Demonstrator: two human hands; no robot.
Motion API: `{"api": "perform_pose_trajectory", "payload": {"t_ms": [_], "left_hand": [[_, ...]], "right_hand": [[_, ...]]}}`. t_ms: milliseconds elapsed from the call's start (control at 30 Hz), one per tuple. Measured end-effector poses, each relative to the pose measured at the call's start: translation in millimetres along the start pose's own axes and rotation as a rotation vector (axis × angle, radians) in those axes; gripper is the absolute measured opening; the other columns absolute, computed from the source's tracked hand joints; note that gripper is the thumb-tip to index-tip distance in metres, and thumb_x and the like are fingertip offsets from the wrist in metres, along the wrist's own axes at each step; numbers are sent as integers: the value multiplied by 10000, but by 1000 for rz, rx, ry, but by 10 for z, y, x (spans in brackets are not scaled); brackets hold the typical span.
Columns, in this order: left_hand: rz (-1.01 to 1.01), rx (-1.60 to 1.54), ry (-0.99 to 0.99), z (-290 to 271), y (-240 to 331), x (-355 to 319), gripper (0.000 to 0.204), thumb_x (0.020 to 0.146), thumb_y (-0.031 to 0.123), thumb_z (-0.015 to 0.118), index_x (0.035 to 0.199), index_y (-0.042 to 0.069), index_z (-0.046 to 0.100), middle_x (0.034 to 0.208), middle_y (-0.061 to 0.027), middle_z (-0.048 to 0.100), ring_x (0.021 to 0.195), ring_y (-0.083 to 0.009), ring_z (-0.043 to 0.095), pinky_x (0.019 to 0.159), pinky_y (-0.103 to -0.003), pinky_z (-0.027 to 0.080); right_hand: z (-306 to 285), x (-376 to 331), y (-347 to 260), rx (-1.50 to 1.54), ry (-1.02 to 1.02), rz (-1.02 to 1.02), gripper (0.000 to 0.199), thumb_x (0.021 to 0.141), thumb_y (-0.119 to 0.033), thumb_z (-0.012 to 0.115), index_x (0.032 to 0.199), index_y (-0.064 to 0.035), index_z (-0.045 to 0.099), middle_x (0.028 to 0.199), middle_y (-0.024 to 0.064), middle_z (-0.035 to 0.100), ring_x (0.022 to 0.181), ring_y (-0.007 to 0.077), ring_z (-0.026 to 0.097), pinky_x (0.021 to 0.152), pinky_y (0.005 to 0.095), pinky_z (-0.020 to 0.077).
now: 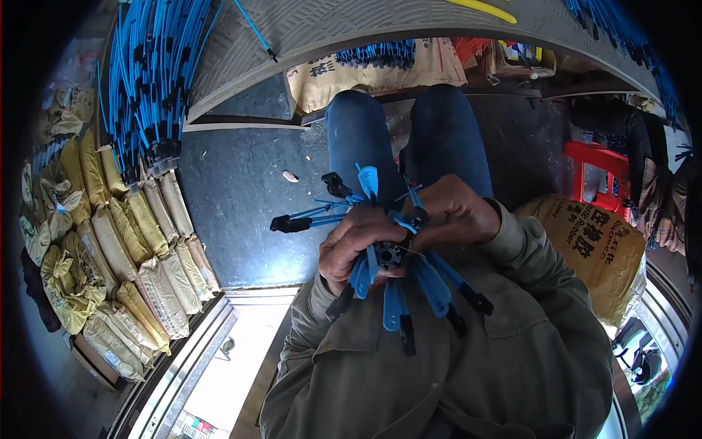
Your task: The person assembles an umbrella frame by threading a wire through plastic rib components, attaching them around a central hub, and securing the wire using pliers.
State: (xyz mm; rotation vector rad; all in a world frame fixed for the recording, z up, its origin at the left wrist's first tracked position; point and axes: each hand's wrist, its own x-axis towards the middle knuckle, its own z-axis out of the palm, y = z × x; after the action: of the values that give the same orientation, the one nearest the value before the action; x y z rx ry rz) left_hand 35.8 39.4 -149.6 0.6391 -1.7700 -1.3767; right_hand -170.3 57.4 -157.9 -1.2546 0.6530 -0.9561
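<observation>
Close to my chest I hold a small black round hub (388,255) with several blue ribs (431,284) fanning out from it, each ending in a black tip. My left hand (356,245) grips the hub and the ribs from the left side. My right hand (453,214) pinches one blue rib (414,197) near the hub, from the upper right. More ribs (311,216) stick out to the left over the dark floor. My knees in blue trousers (406,135) lie below the hands.
A big bundle of blue ribs with black tips (150,80) lies on the left. Several yellow wrapped packs (124,256) are stacked along the left. A tan printed sack (592,245) sits at my right, a red stool (596,164) beyond it, and a grey checker-plate bench (380,22) ahead.
</observation>
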Motion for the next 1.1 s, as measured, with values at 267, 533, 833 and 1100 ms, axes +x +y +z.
{"api": "perform_pose_trajectory", "payload": {"t_ms": [267, 533, 833, 1100], "left_hand": [[27, 149, 49, 48, -88, 11, 388, 714, 211, 753, 1020, 32, 594, 935, -97, 622, 851, -231, 598, 769, -341, 474], [50, 168, 74, 52, -123, -6, 370, 760, 229, 723, 1030, 35, 560, 951, -108, 623, 868, -238, 602, 777, -341, 480], [33, 197, 43, 75, -63, 13, 373, 770, 273, 710, 1003, 25, 557, 961, -130, 625, 884, -245, 600, 785, -345, 473], [47, 114, 28, 115, -82, 42, 356, 769, 231, 716, 1008, 17, 562, 999, -146, 629, 913, -264, 611, 800, -343, 475]], "right_hand": [[107, 3, 181, -91, 95, -81, 131, 767, -96, 711, 767, -14, 609, 734, 77, 611, 674, 149, 607, 572, 275, 432], [162, 3, 206, -181, 161, -104, 161, 783, -105, 695, 755, -18, 562, 713, 65, 580, 647, 139, 586, 557, 279, 413], [103, 22, 223, -68, 133, -82, 150, 754, -110, 721, 743, -17, 604, 718, 69, 609, 653, 129, 595, 557, 267, 423], [-40, 72, 258, 126, 55, 178, 132, 710, -60, 747, 697, 1, 631, 672, 54, 622, 634, 62, 563, 529, 241, 400]]}}
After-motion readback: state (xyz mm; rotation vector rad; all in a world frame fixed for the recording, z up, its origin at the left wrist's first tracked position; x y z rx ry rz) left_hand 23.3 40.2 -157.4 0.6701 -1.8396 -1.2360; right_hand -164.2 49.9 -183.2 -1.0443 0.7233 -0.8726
